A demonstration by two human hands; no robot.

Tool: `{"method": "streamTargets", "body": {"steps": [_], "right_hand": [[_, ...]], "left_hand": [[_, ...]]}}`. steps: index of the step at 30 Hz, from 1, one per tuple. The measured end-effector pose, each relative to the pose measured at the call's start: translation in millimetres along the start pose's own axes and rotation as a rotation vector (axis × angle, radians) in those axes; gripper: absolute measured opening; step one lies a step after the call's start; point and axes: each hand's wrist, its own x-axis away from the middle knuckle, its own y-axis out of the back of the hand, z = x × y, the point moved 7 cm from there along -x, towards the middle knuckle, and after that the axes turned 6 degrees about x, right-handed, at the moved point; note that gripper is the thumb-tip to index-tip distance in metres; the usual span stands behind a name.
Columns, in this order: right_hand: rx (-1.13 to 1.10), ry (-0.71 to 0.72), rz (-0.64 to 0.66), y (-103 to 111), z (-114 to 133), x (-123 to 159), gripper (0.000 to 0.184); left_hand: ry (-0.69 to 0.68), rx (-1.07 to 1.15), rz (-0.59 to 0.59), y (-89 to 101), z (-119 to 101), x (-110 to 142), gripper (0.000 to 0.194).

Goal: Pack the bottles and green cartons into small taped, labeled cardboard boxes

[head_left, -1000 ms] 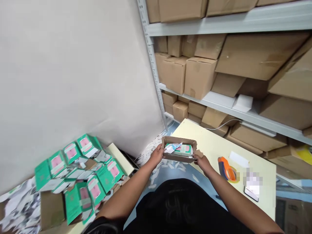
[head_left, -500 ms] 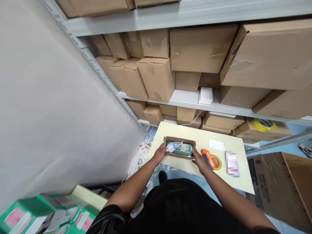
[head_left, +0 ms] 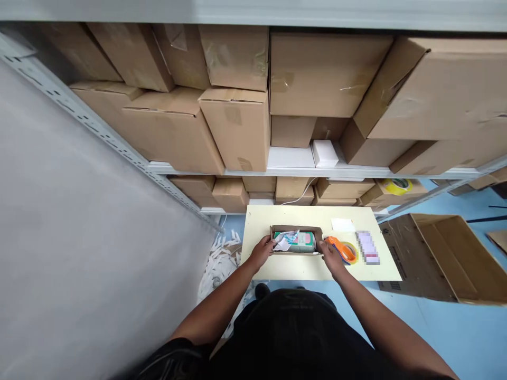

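1. Over the middle of the pale tabletop [head_left: 293,269] is the small open carton [head_left: 309,229]; whether it rests there or is held just above is hard to tell from this steep view.
2. Inside it lie a green-and-pink box [head_left: 304,240] and, at the left end, a crumpled printed paper [head_left: 285,240].
3. The left hand [head_left: 261,250] grips the carton's left end, the right hand [head_left: 330,256] its right end; both are closed on it.
4. A second ago the carton was at the table's near left edge, with a pile of green boxes in view at left. The wearer has turned to the shelf, and the pile is out of sight; the carton seems brought to the work surface, contents still inside.
5. Just right of the right hand lies an orange tape dispenser [head_left: 337,247], beside a yellow tape roll [head_left: 354,257].
6. Beyond the table's far edge stands the shelf [head_left: 295,158], stacked with brown boxes [head_left: 237,129].
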Motion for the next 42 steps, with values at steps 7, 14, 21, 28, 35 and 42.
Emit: {"method": "streamTargets", "body": {"steps": [7, 14, 21, 28, 35, 42], "right_hand": [[0.022, -0.029, 0.056, 3.0, 14.6, 1.1, 0.064], [0.090, 0.083, 0.148, 16.1, 35.0, -1.5, 0.053], [0.044, 0.178, 0.132, 22.1, 36.5, -5.0, 0.046], [-0.098, 0.234, 0.098, 21.5, 21.4, 0.0, 0.045], [-0.151, 0.277, 0.178, 12.8, 19.2, 4.7, 0.043], [-0.115, 0.276, 0.147, 12.1, 14.4, 8.4, 0.048]], "left_hand": [[0.021, -0.006, -0.012, 2.3, 0.6, -5.2, 0.062], [0.052, 0.022, -0.104, 4.4, 4.8, -2.3, 0.059], [-0.159, -0.184, -0.249, 1.0, -21.8, 3.9, 0.041], [-0.382, -0.236, -0.229, -8.2, -21.3, 12.9, 0.040], [-0.449, -0.411, -0.093, -18.8, -26.8, 17.8, 0.053], [-0.473, -0.384, -0.048, -16.1, -28.6, 14.9, 0.051]]}}
